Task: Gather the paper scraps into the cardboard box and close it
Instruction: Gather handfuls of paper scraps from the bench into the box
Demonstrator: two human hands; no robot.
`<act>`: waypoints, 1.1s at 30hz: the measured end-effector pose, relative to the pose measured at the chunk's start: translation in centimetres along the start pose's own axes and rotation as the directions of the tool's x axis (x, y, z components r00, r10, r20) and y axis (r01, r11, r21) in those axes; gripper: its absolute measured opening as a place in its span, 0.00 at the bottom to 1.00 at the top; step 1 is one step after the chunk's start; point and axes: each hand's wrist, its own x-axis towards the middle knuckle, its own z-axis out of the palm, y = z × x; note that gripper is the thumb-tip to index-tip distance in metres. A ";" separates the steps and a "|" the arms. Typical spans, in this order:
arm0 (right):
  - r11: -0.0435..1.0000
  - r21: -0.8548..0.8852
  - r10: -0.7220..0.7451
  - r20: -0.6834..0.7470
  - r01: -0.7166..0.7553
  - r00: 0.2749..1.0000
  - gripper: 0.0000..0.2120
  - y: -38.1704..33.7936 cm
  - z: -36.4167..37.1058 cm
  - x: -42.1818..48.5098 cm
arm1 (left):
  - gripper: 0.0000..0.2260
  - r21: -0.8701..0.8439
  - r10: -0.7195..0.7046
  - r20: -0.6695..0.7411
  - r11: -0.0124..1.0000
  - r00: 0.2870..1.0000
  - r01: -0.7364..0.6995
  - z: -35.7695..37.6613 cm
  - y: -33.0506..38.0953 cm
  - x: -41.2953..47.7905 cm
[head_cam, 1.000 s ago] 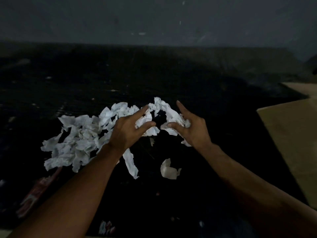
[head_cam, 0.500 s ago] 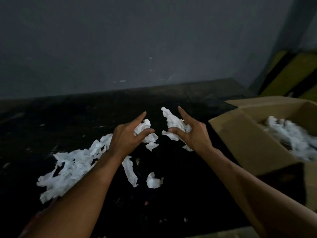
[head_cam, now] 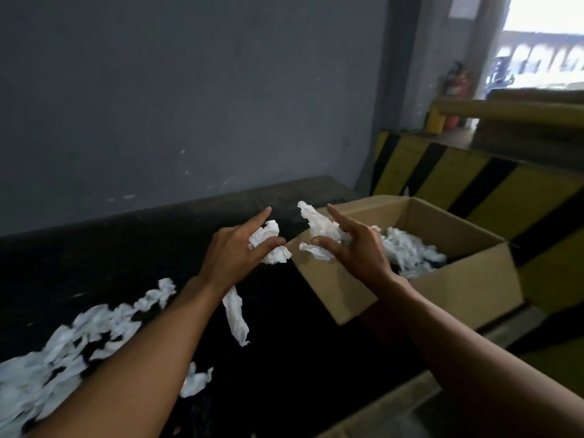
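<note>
The left hand [head_cam: 235,248] and right hand [head_cam: 357,249] each grasp crumpled, torn white paper scraps [head_cam: 317,224] in their fingers at the open brown cardboard box [head_cam: 458,279], which holds more.

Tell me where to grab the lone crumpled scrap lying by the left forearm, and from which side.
Pinch the lone crumpled scrap at its bunched middle, coming straight down from above. It lies low on the dark surface, apart from the pile, with no edge standing up for a sideways grip. The left hand looks nearer, once it drops its scraps.
</note>
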 end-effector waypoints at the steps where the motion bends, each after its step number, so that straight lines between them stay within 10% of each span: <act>1: 1.000 -0.023 -0.004 -0.018 0.003 1.000 0.36 1.1 -1.4 0.3 | 0.33 -0.011 0.020 0.004 1.000 1.000 -0.020 1.3 1.1 1.0; 15: 0.987 -0.156 0.051 0.015 -0.048 0.999 0.32 23.9 -19.9 9.0 | 0.31 -0.083 -0.050 -0.019 0.995 0.999 0.048 25.2 16.2 13.5; 33: 0.978 -0.192 0.132 0.264 -0.082 0.955 0.19 32.7 -19.3 11.7 | 0.21 0.015 -0.314 0.270 0.947 0.910 0.322 34.9 15.2 12.2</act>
